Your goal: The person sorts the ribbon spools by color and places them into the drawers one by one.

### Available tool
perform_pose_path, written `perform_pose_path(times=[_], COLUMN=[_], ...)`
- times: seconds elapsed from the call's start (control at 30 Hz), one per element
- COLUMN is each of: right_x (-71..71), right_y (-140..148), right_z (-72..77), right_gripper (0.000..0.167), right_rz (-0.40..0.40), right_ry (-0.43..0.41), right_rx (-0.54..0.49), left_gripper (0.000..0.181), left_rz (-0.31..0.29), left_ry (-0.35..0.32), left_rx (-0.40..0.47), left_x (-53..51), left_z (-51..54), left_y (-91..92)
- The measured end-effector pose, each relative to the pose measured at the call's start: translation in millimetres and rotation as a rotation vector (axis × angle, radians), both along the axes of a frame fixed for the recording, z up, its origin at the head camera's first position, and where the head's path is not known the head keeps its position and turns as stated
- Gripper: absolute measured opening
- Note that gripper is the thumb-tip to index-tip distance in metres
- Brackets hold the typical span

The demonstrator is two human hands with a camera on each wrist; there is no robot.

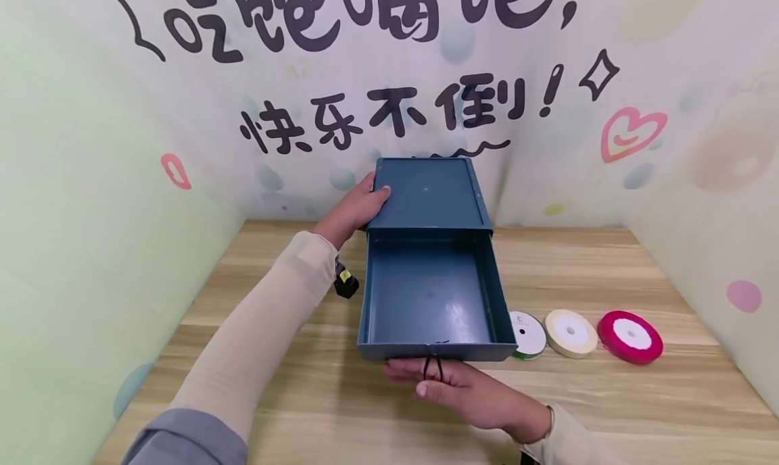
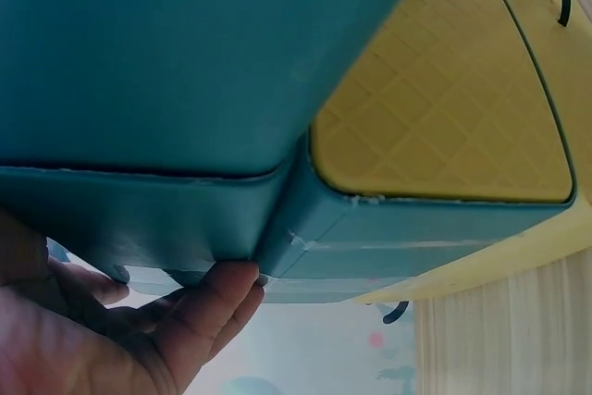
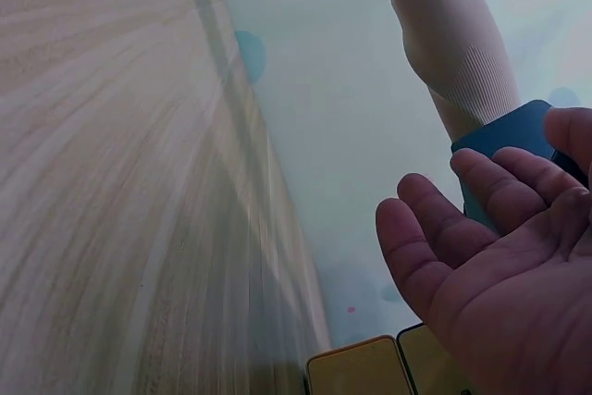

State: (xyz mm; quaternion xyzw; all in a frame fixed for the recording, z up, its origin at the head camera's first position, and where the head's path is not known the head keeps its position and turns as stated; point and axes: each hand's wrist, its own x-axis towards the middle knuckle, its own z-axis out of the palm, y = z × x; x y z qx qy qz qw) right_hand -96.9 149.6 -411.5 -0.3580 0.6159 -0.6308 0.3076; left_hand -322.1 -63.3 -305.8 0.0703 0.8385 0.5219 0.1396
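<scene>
A dark blue drawer box (image 1: 429,194) is in the middle of the head view, its drawer (image 1: 426,303) pulled out toward me and bare inside. My left hand (image 1: 359,205) grips the box's left side, thumb on top. The left wrist view shows those fingers (image 2: 217,307) against the teal casing, beside a yellow quilted panel (image 2: 444,108). Under the drawer's front edge lies my right hand (image 1: 465,390), palm up with fingers extended. A thin black cord loop (image 1: 433,367) hangs from the drawer front over this hand. In the right wrist view, its fingers (image 3: 444,219) are loosely spread and grip nothing.
Right of the box, three ribbon rolls lie on the wooden table (image 1: 292,384): a white-faced one with a green edge (image 1: 528,333), a cream one (image 1: 571,333) and a magenta one (image 1: 630,337). A printed wall sheet (image 1: 548,181) stands behind the table.
</scene>
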Motion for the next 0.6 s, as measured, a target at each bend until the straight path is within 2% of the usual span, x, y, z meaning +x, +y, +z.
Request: perform_pose_path(times=[0.23, 0.37, 0.5, 0.6], right_x=[3.3, 5.9, 9.4, 11.7], right_y=[1, 3, 6, 8], right_z=[-1.3, -1.7, -2.3, -5.1], right_gripper=[0.047, 0.048, 0.049, 0.049], right_rz=[-0.021, -0.034, -0.076, -0.117], right_ry=[0.034, 0.094, 0.266, 0.437], right_rx=[0.073, 0.184, 0.314, 0.387], left_gripper=[0.064, 0.065, 0.064, 0.064], left_rz=[-0.002, -0.001, -0.004, -0.008], left_ry=[-0.002, -0.005, 0.003, 0.009], left_rx=[-0.004, -0.012, -0.009, -0.003], left_x=[1.2, 2.0, 3.2, 3.5], left_z=[1.1, 2.2, 3.3, 3.7], left_y=[0.3, -0.2, -0.2, 0.3])
